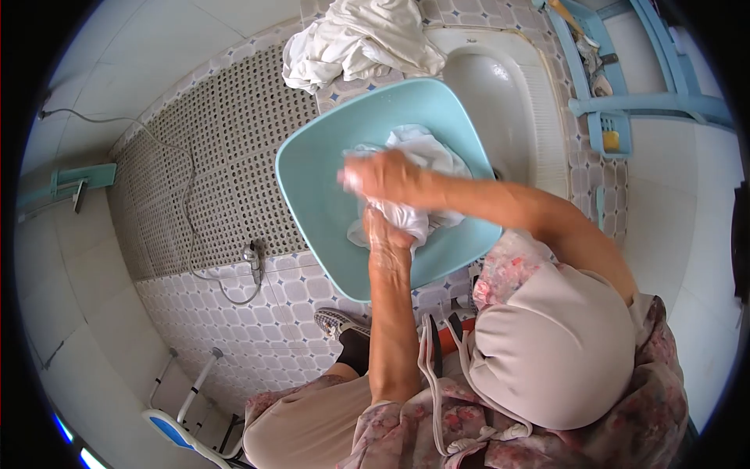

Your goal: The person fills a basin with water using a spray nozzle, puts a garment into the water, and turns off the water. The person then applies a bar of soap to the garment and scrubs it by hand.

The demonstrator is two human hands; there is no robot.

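Note:
White cloth lies bunched in a large light-blue basin on the floor. Over the basin, my left hand has its fingers wrapped round part of the cloth. My right hand, blurred by motion, is just above it, closed on the cloth too. Between and below the hands, folds of the fabric hang and spread toward the basin's right side. What looks like suds whitens my fingers and left wrist.
Behind the basin is a pile of white cloth, beside a squat toilet. A grey perforated mat covers the left floor. A shower head with its hose lies there. Blue shelves stand right; a white-framed seat is lower left.

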